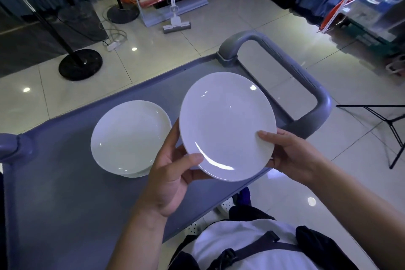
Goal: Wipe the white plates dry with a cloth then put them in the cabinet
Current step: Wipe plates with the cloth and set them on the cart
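Both hands hold one white plate [228, 125] above the cart [65, 182], left hand [173, 173] thumb on its near rim, right hand [289, 155] thumb on its right edge, with the plate stack [129, 138] just left of the left hand.

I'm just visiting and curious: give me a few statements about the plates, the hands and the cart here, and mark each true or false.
1. Both hands hold one white plate. True: the left hand and the right hand grip its opposite edges.
2. A cloth lies on the cart. False: no cloth is visible on the grey cart.
3. A stack of white plates sits on the cart. True.
4. The held plate rests on the stack. False: it is lifted, beside the stack.
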`<action>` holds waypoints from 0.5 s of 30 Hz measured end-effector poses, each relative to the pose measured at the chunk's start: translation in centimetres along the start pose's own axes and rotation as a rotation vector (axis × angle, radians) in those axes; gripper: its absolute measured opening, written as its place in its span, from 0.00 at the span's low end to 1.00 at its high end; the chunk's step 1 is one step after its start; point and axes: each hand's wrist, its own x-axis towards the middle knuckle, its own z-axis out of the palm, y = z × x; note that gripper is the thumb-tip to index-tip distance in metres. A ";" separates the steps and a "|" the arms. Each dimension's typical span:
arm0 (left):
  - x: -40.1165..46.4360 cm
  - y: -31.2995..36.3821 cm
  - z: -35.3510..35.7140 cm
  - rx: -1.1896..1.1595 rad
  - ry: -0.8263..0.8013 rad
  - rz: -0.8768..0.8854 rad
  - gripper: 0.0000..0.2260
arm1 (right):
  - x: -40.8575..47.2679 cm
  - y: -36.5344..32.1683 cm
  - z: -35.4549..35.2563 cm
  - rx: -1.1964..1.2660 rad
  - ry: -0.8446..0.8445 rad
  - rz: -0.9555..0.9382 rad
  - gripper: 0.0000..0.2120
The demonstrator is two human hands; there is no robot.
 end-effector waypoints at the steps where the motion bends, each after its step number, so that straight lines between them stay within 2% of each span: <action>1: -0.2 -0.4 0.0 -0.007 0.008 0.001 0.33 | -0.1 0.4 -0.1 -0.006 0.007 -0.001 0.16; 5: -1.3 -2.5 0.3 -0.081 0.029 -0.038 0.31 | -1.6 2.5 -1.0 0.020 0.056 0.019 0.10; 9: -2.3 -5.2 -0.1 -0.147 0.001 -0.152 0.22 | -4.6 5.3 -3.7 0.157 0.152 0.001 0.15; 12: -2.6 -7.1 0.2 -0.132 -0.031 -0.270 0.28 | -7.0 7.9 -6.0 0.190 0.186 0.002 0.22; 15: -2.9 -8.8 1.4 -0.090 -0.095 -0.350 0.33 | -8.8 10.4 -8.2 0.210 0.228 0.015 0.23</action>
